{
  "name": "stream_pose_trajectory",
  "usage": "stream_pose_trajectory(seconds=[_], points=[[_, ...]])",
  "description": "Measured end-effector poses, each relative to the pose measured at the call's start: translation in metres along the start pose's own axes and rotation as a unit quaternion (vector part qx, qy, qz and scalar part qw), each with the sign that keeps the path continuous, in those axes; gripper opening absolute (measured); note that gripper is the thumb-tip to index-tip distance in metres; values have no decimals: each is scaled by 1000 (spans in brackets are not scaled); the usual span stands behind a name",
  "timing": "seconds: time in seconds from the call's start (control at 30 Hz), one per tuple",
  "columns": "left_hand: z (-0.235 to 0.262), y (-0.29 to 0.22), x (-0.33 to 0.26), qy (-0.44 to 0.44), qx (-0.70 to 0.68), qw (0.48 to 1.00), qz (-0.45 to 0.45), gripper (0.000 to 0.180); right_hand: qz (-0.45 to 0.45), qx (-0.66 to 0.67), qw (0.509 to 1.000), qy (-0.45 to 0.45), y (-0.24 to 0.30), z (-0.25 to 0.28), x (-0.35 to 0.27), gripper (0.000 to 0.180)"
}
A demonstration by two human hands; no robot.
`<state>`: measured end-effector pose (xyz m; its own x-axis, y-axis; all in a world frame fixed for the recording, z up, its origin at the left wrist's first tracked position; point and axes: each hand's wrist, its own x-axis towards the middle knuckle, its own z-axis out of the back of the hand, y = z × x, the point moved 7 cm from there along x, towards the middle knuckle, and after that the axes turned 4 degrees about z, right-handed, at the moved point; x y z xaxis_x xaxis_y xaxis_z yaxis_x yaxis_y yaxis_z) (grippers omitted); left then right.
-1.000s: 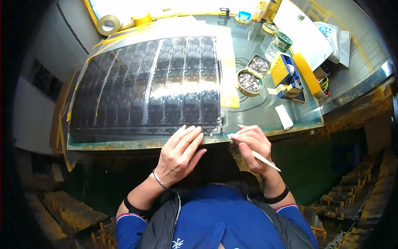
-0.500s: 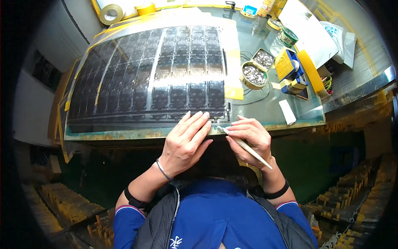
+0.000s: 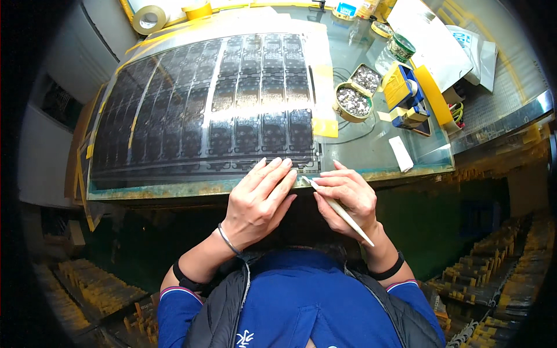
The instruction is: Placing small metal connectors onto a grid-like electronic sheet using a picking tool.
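Two hands work at the near edge of the counter (image 3: 371, 152) in the head view, the only view here. The left hand (image 3: 258, 200) lies flat, its grip apart, with the fingers (image 3: 272, 174) stretched out together and the tips pressing on the near right corner of a large dark sheet (image 3: 220, 110). This sheet is printed with many rows of small repeated panels and lies spread over most of the glass top, with yellow tape (image 3: 325, 127) at some of its edges. The right hand (image 3: 348, 197) has its grip closed on a slim pale stick (image 3: 339, 211), held like a pen; the tip of the stick (image 3: 306, 180) points to the sheet edge just beside the left fingertips. I judge the sheet to be very thin, light and flexible, so it can crease or tear easily if someone lifts it by one corner; it is better to hold it flat with wide fingers, as the left hand does, and to lift it only at the border, not at the printed panels. The stick seems stiff and light, and a pen hold near its front gives fine control. Further right stand two small trays of tiny grey parts (image 3: 354, 101), a yellow and blue tool (image 3: 406, 95), and a roll of tape (image 3: 149, 18) at the far left corner.
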<state>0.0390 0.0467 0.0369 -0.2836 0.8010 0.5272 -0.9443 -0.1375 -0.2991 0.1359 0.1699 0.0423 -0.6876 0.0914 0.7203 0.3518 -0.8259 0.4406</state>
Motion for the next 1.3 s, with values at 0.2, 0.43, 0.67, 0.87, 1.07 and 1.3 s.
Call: stream_pose_trajectory(seconds=[0.2, 0.43, 0.67, 0.87, 1.07, 1.3], points=[[1, 4, 4, -3, -10, 1000, 2, 40, 4, -25, 999, -19, 4, -6, -3, 19], [3, 5, 15, 11, -78, 997, -11, 32, 17, -56, 998, -31, 8, -9, -4, 19], [2, 7, 16, 3, -84, 996, -1, 30, 19, -90, 995, -38, 9, -13, -3, 18], [2, 11, 18, -15, -101, 995, 1, 18, -67, -18, 992, -107, -13, -1, 0, 9], [3, 18, 38, -11, -110, 994, 24, 10, -124, 54, 989, -66, -31, -4, 9, 15], [-7, 20, 46, 85, -145, 984, 65, 10, -57, -29, 993, -101, -28, 10, 14, 14]])
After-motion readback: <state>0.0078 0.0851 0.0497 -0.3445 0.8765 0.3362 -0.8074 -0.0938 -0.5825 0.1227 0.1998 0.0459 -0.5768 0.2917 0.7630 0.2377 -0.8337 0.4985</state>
